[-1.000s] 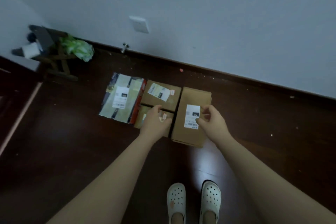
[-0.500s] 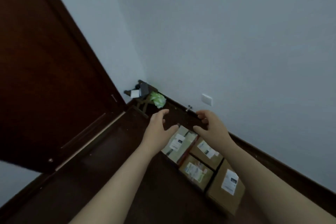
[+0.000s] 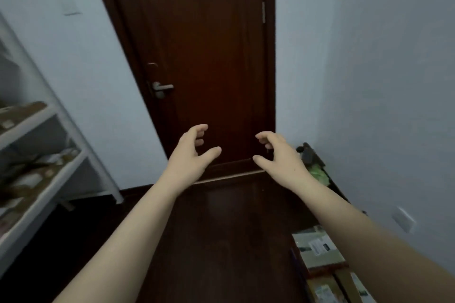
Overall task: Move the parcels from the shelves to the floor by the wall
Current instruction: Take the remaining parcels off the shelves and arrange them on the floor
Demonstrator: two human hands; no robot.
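Between shelves (image 3: 49, 189) and wall (image 3: 394, 81), both hands empty: left hand (image 3: 189, 157) and right hand (image 3: 280, 160) raised before the door (image 3: 209, 56), fingers (image 3: 200, 128) loosely curled, spread, touching nothing. On the floor (image 3: 221, 229) at the wall's foot lie the placed parcels (image 3: 317, 248); shelf parcels (image 3: 27, 179) wait at left. Likely step: fetching another; next needs a leftward turn and two-handed grasp.
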